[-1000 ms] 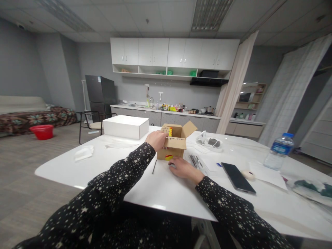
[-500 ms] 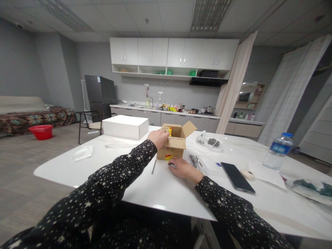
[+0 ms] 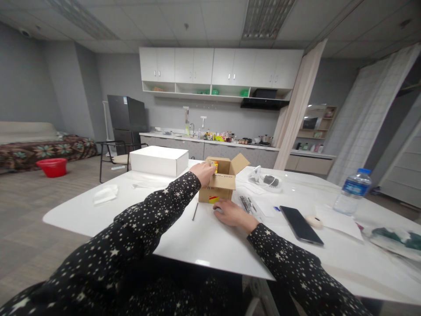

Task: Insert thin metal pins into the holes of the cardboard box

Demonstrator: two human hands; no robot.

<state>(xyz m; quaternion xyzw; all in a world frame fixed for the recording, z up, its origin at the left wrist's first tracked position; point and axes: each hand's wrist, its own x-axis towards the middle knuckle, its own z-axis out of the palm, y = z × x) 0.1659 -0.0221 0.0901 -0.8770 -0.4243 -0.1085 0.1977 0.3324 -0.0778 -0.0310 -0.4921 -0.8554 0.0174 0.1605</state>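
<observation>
Cardboard box looks light and easy to dent; better hold its walls. Left hand pinches the near flap, right hand lies flat, open, by its base.

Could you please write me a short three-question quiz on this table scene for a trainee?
1. True or false: the left hand is at the open top of the small cardboard box.
2. Which lies nearest the right hand? A) the water bottle B) the bundle of pens C) the white box
3. Fill in: the dark phone lies flat on the white ____.

Key
1. True; its fingers are at the near flap.
2. B; the right hand rests on the table just in front of the cardboard box, with the pens beside it.
3. table
</observation>
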